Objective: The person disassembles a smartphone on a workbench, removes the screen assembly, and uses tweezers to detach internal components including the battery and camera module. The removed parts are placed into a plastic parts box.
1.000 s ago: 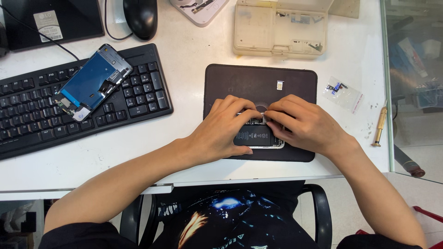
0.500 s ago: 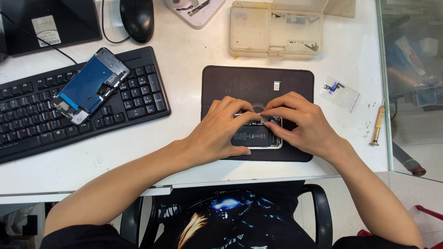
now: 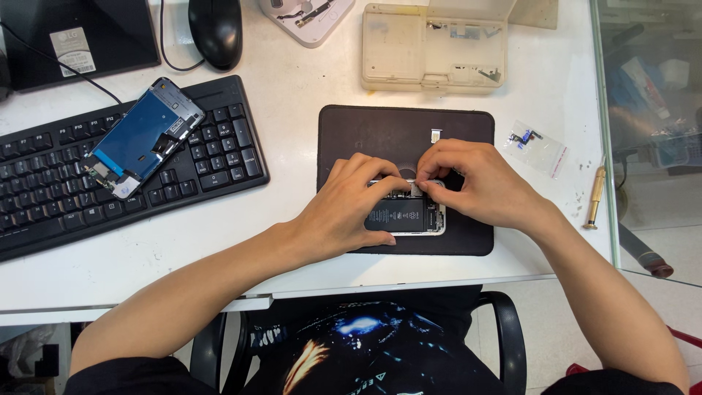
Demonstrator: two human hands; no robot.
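Not much is changing since a second ago, honestly: both hands are staying hunched over the opened smartphone with its black battery showing (image 3: pixel 406 214), and the right hand's fingertips are just nudging a bit along its top edge. That phone is lying flat on the dark brown rectangular work mat (image 3: pixel 380 132), toward the near half of it, on the white counter (image 3: pixel 307 95).

Left hand (image 3: pixel 349 211) is curling over the phone's left side, fingers bent down and touching the frame, thumb tucked along the near edge, so it's bracing the phone rather than fully wrapping it. Right hand (image 3: pixel 479 183) is arching over the top right corner with the fingers pinched together at the upper edge; can't tell if there's anything tiny between them, too small to make out.

Other stuff lying around: a detached phone screen assembly with a blue back (image 3: pixel 142 139) is resting tilted on the black computer keyboard (image 3: pixel 44 205) off to the left. A black computer mouse (image 3: pixel 216 29) is sitting behind the keyboard. A beige plastic compartment box with its lid open (image 3: pixel 431 47) is sitting just beyond the mat. A small clear bag with parts (image 3: pixel 535 148) is lying right of the mat, and a brass-handled screwdriver (image 3: pixel 595 197) is lying near the counter's right edge.
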